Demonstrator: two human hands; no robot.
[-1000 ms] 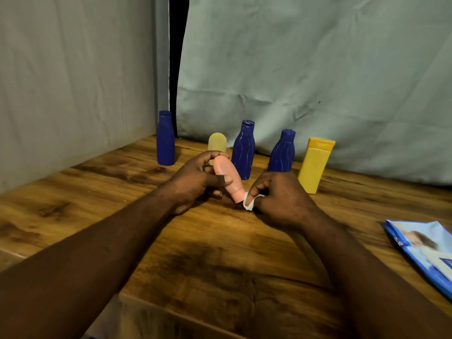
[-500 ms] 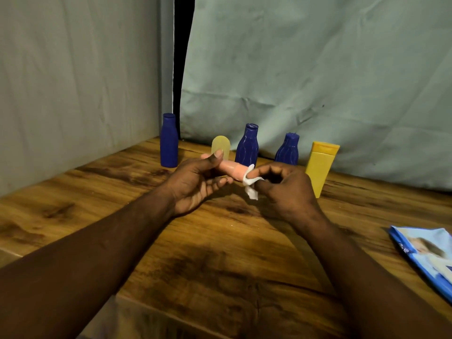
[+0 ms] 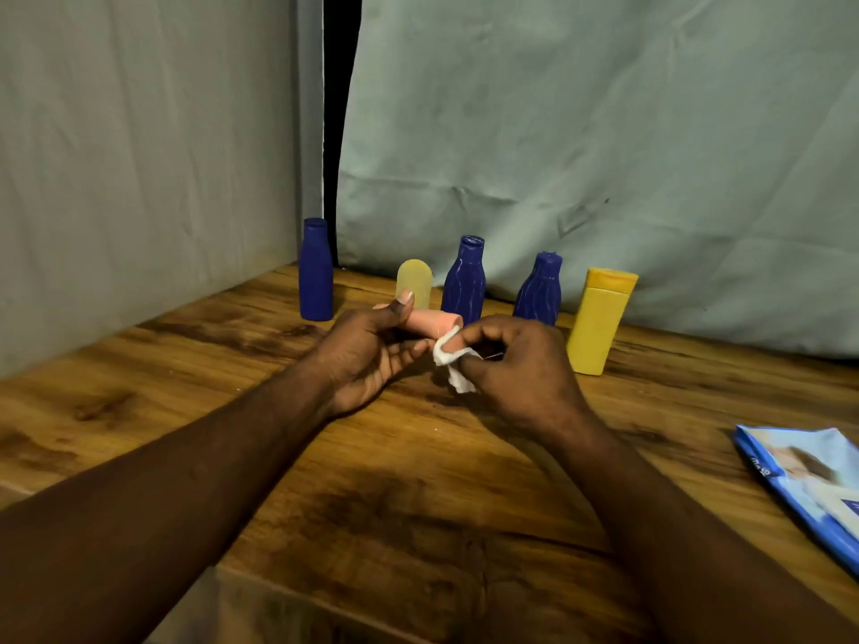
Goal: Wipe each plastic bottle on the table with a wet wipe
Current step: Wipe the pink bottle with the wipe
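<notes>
Tipped level, pink bottle (image 3: 434, 323) gripped by left fingers (image 3: 402, 305); right fingers (image 3: 479, 330) pinch wipe (image 3: 448, 353) against it.

Five bottles stand in a row on the table (image 3: 418, 504) along its far edge, just before the cloth backdrop (image 3: 558, 132). The first bottle (image 3: 316, 271) is at 11 o'clock. The second bottle (image 3: 415, 283), third bottle (image 3: 465, 285) and fourth bottle (image 3: 539, 290) span 12, and the fifth bottle (image 3: 597, 323) is at 1 o'clock. In front of them, the left hand (image 3: 367, 360) holds the sixth bottle (image 3: 432, 323) sideways. Its 3 o'clock end touches the wet wipe (image 3: 453, 364) pinched by the right hand (image 3: 525, 364). The wipes pack (image 3: 809, 481) lies at 4 o'clock, well apart.
</notes>
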